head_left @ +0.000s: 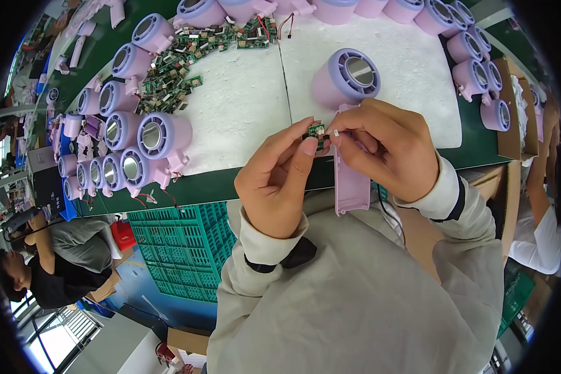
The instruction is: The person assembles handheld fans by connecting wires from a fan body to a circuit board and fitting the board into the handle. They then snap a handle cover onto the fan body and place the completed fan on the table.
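Note:
My left hand [277, 177] pinches a small green circuit board [316, 129] between thumb and fingers. Close against the board, my right hand [389, 146] has its thumb and forefinger pressed together on a small white connector [335, 133]. Under the right hand lies a purple hair dryer [336, 81], its round head on the white foam sheet and its handle [351, 187] reaching over the table's near edge toward me. The handle looks like an open shell. Wires between board and dryer are mostly hidden by my fingers.
A heap of green circuit boards [174, 68] lies on the foam's far left. Purple dryer heads [162, 136] stand in rows at left, along the back and at right [474, 78]. A green crate [174, 249] sits below the table; a cardboard box [511, 106] stands right. Other people sit nearby.

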A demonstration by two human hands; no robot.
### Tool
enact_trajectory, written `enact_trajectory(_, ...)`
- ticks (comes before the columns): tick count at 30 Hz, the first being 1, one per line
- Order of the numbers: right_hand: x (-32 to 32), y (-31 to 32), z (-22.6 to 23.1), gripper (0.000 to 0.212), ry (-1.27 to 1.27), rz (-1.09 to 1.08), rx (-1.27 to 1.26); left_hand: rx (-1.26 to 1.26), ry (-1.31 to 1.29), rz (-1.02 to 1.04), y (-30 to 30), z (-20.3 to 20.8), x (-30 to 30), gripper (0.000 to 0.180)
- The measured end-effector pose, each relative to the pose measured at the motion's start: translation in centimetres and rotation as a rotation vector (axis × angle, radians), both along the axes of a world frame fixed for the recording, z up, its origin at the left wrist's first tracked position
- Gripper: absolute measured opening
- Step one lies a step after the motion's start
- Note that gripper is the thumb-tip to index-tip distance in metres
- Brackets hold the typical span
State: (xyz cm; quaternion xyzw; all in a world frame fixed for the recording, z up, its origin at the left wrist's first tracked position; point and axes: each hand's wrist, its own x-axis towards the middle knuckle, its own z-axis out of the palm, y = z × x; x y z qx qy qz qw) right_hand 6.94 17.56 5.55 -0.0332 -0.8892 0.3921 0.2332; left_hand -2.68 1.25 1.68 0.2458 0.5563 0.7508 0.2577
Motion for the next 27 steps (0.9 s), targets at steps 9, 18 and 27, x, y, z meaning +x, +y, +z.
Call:
enact_trajectory(9, -0.1, 0.2, 0.2, 0.022, -0.032, -0.011, -0.083, 0.019, -0.049, -0.014, -0.1, 0.3, -0.2, 0.028)
enact_trajectory(18, 0.0, 0.1, 0.5, 0.024, -0.061, -0.024, -0.117, 0.013, 0.002, -0.045, -0.6, -0.2, -0.3, 0.027)
enact_trajectory(27, 0.0, 0.5, 0.6, 0.024, -0.056, -0.033, -0.131, 0.026, 0.039, -0.107, -0.4, 0.5, -1.2, 0.029)
